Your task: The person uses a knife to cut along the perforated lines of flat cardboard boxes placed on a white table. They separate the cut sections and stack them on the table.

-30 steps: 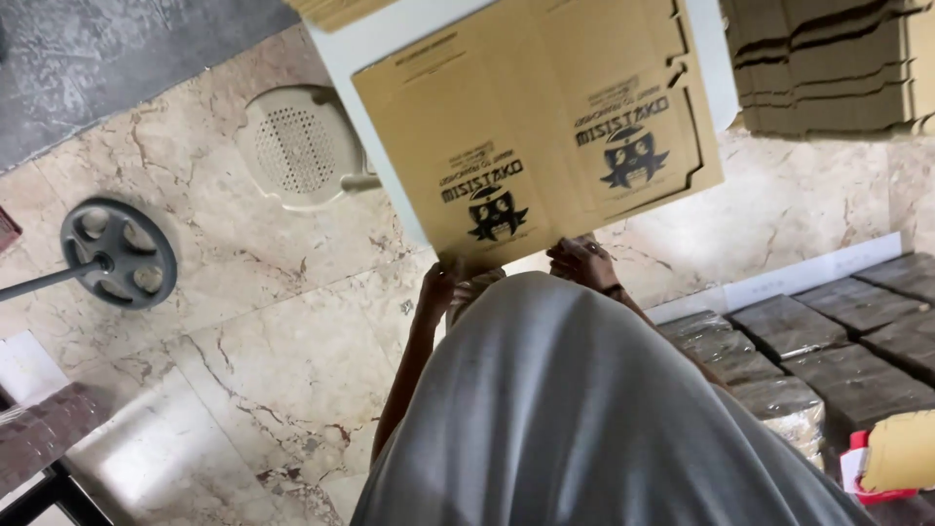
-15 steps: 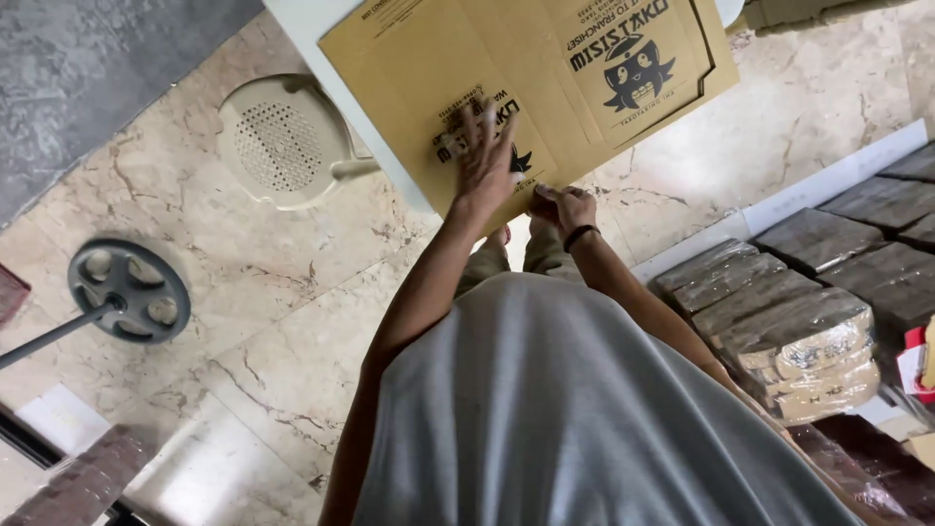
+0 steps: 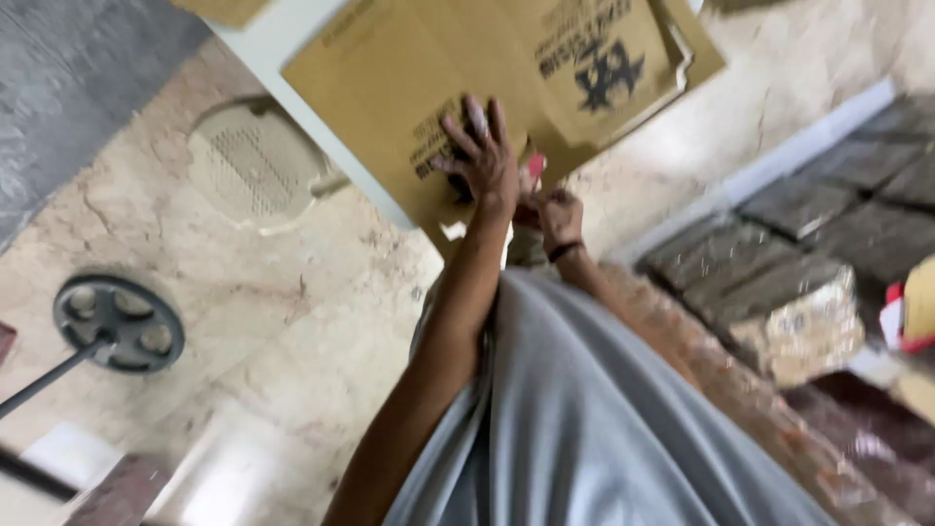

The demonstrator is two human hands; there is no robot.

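Note:
A flat brown cardboard box blank (image 3: 390, 88) with black print lies on a white table (image 3: 321, 136). My left hand (image 3: 482, 156) rests flat on the blank near its near edge, fingers spread. My right hand (image 3: 557, 216), with a dark band on the wrist, is curled at the blank's near edge, just beside the left hand. A small pink patch (image 3: 535, 168) shows between the two hands; the blur hides what it is. My grey shirt (image 3: 604, 419) fills the lower middle of the view.
A round perforated beige stool (image 3: 258, 161) stands on the marble floor (image 3: 292, 292) left of the table. A dark round metal base with a pole (image 3: 119, 321) lies further left. Wrapped brown bundles (image 3: 779, 292) are stacked at the right, beside a red and yellow item (image 3: 911, 312).
My left hand has come up from the blank's near edge and now lies flat on it with its fingers spread. My right hand stays at the edge. The view has shifted and blurred.

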